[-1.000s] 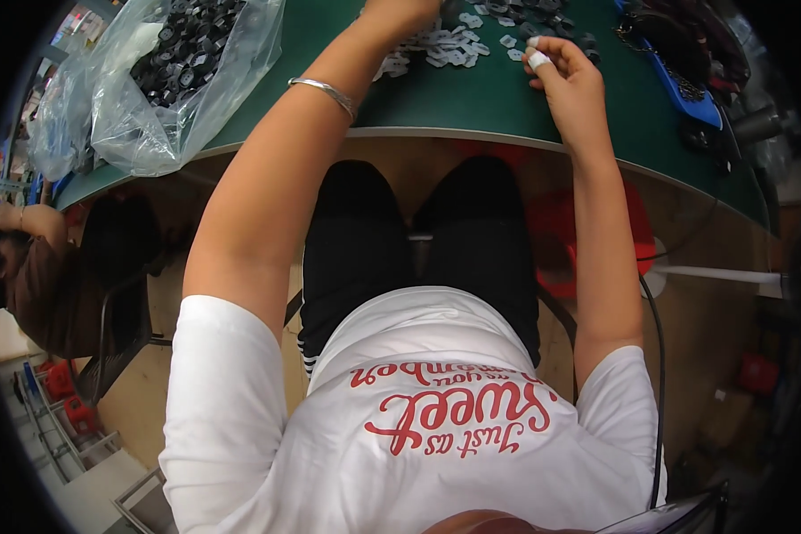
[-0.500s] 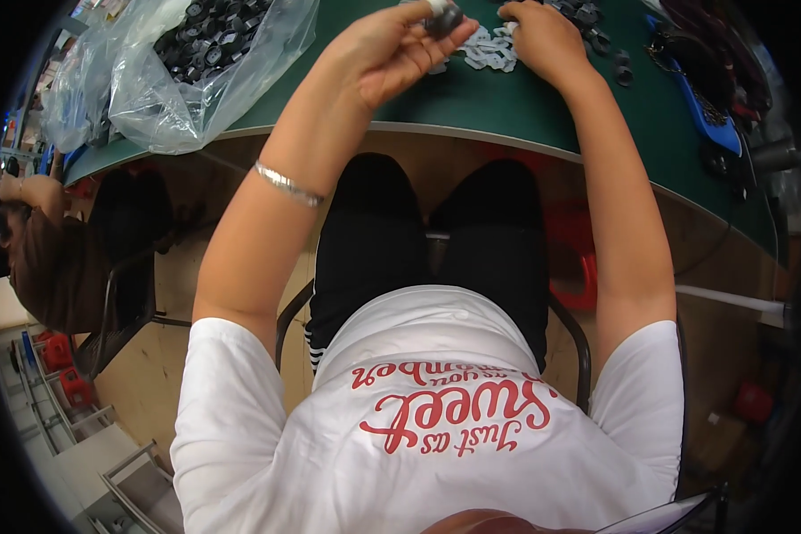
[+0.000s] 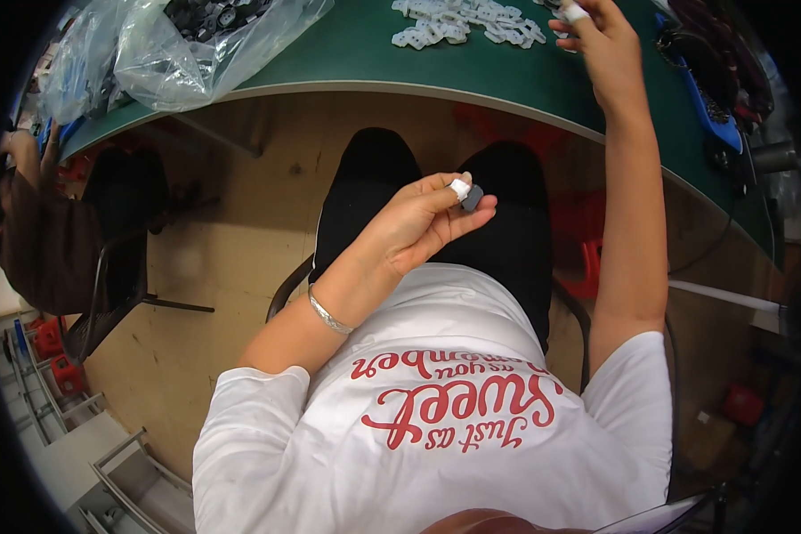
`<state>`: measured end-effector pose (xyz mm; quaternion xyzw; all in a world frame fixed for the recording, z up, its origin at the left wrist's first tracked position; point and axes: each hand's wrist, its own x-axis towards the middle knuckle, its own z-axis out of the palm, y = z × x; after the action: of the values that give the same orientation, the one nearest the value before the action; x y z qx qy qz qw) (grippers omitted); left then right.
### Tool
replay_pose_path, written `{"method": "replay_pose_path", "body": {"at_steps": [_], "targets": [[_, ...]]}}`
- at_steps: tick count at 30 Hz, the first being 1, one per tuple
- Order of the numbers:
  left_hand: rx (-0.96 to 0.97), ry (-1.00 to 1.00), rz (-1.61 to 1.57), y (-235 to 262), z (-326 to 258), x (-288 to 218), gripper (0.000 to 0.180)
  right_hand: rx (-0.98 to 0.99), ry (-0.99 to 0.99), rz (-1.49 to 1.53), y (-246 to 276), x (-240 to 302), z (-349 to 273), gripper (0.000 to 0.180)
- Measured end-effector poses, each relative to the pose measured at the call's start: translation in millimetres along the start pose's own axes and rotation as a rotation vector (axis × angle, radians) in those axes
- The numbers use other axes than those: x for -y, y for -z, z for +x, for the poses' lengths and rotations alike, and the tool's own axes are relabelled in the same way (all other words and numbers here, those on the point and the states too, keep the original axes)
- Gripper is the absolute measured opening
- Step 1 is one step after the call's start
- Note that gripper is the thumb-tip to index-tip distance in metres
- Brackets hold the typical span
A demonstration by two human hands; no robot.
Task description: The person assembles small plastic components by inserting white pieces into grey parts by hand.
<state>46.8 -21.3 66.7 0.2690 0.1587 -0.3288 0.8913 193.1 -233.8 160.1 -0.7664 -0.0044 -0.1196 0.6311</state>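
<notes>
My left hand (image 3: pixel 427 214) is over my lap, thumb and fingers closed on a small dark grey plastic part (image 3: pixel 473 198). White tape is wrapped round a fingertip of that hand. Up at the table's right side, my right hand (image 3: pixel 603 40) has its fingers curled, also with a white wrap on one of them. What lies between those fingers is cut by the picture's upper edge and I cannot make it out. A spread of pale translucent plastic pieces (image 3: pixel 467 22) lies on the green table (image 3: pixel 365 53), left of my right hand.
A clear plastic bag (image 3: pixel 182 71) of black round parts (image 3: pixel 218 16) stands at the table's left. At the right are a blue tray (image 3: pixel 721 129) and dark cloth. Another person (image 3: pixel 53 240) sits at the far left beside a dark chair (image 3: pixel 120 285).
My left hand has come down from the table to my lap with the dark part. My right hand has left the pale pieces and moved up and right.
</notes>
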Motion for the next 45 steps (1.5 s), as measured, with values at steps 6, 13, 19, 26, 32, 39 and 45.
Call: {"method": "replay_pose_path", "body": {"at_steps": [6, 13, 19, 26, 32, 39, 45], "targets": [[-0.152, -0.08, 0.123, 33.9, 1.3, 25.1, 0.013, 0.388, -0.243, 0.586, -7.9, -28.4, -128.3, 0.02], [-0.178, -0.162, 0.216, 41.3, 1.1, 43.2, 0.024, 0.315, -0.726, 0.775, -28.1, -91.1, -202.5, 0.018], [-0.211, -0.103, 0.286, 45.0, -3.3, 46.5, 0.027, 0.285, -0.684, 0.545, -31.8, -99.0, -211.8, 0.016], [-0.202, -0.142, 0.291, 47.5, -0.5, 53.8, 0.026, 0.206, -0.521, 0.199, -37.8, -104.9, -216.5, 0.012], [-0.203, -0.052, 0.263, 56.0, 1.1, 47.0, 0.024, 0.197, -0.467, 0.1, -43.2, -109.9, -215.0, 0.011], [-0.061, 0.016, -0.003, 67.0, 7.1, 49.6, 0.015, 0.279, -0.31, 0.182, -38.0, -110.7, -216.1, 0.01], [-0.02, -0.018, -0.088, 63.1, 8.2, 61.5, 0.021, 0.23, -0.27, 0.069, -31.4, -108.7, -220.8, 0.01]]}}
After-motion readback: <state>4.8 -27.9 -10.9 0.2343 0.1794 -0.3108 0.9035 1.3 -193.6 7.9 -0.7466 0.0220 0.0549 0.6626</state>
